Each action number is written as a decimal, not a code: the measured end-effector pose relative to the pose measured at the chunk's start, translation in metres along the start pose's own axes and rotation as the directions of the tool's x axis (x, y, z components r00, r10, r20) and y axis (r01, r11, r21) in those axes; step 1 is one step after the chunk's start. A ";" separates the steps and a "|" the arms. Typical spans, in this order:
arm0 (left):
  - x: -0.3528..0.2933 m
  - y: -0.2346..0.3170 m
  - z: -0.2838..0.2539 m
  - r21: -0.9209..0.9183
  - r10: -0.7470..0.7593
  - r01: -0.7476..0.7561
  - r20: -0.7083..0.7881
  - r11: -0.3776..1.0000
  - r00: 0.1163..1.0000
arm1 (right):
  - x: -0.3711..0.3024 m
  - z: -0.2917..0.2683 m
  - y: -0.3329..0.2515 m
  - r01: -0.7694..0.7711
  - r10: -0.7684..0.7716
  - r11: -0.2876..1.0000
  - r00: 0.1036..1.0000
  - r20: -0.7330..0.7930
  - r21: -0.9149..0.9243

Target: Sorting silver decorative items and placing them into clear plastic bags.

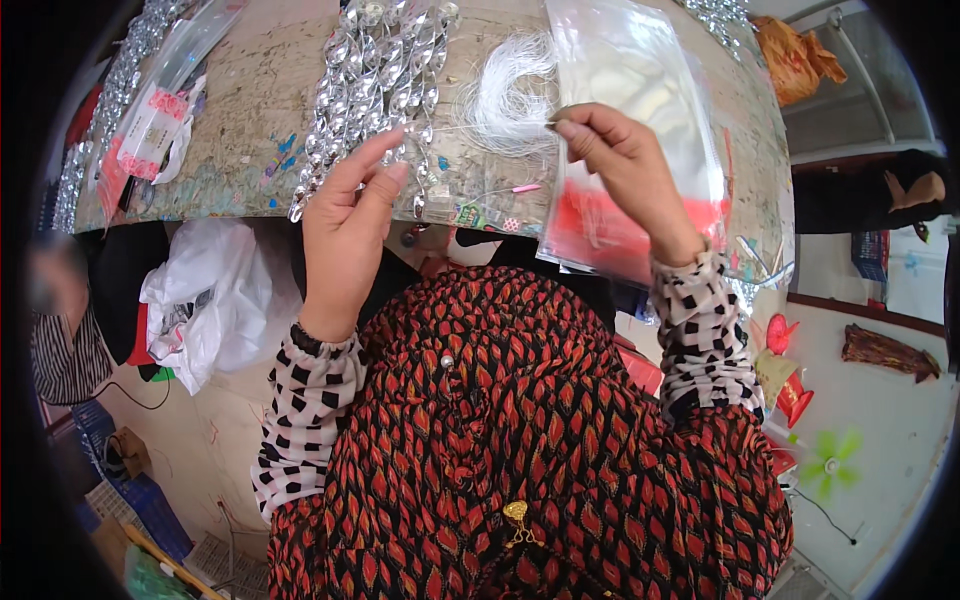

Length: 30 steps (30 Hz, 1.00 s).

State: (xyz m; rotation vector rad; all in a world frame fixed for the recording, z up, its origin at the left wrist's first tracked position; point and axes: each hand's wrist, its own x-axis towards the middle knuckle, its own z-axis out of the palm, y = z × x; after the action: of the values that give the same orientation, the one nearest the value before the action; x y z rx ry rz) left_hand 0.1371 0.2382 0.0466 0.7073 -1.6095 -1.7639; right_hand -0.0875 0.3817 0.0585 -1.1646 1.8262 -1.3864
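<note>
My right hand [625, 165] is closed, thumb and forefinger pinching a thin white string [455, 128] above the table. The string stretches left toward the forefinger tip of my left hand [355, 205]. That hand's thumb and forefinger stand apart; its other fingers are curled partly out of sight, and I see no grip on the string. Between the hands, farther back, lies a looped hank of white string [505, 100]. Twisted silver foil strands [375, 70] lie just beyond my left hand. Under and beyond my right hand is a stack of clear plastic bags [640, 60] with red ends.
The worn table [255, 110] curves across the top, its near edge in front of me. At its left are more plastic packets [155, 130] and silver tinsel [115, 110]. A white plastic bag [215, 290] hangs below the edge. Another person's striped sleeve [65, 355] shows at far left.
</note>
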 end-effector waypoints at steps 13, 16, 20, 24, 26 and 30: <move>0.012 -0.019 0.074 0.509 0.066 -0.392 0.545 0.766 0.836 | -0.040 -0.082 0.045 -0.082 0.014 0.910 0.986 -0.169 -0.406; 0.012 -0.015 0.086 0.547 -0.010 -0.370 0.570 0.751 0.822 | -0.054 -0.081 0.040 -0.112 -0.007 0.678 0.987 -0.159 -0.727; 0.013 -0.012 0.092 0.573 0.036 -0.477 0.615 0.666 0.788 | -0.062 -0.070 0.031 -0.034 -0.250 0.548 0.947 -0.203 -0.836; 0.012 -0.014 0.099 0.583 0.038 -0.489 0.617 0.649 0.786 | -0.064 -0.055 0.030 0.156 -0.342 0.597 0.937 -0.073 -0.787; 0.012 -0.011 0.102 0.600 0.027 -0.501 0.623 0.624 0.781 | -0.064 -0.048 0.032 0.195 -0.350 0.620 0.936 -0.045 -0.760; 0.009 -0.009 0.101 0.621 0.032 -0.521 0.624 0.585 0.780 | -0.061 -0.037 0.033 0.213 -0.350 0.653 0.936 -0.040 -0.727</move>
State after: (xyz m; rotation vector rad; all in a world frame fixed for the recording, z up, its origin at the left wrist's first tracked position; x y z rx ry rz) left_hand 0.0547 0.2973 0.0482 0.2052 -2.7881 -0.9824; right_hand -0.0997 0.4553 0.0346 -1.8300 2.5190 -0.9336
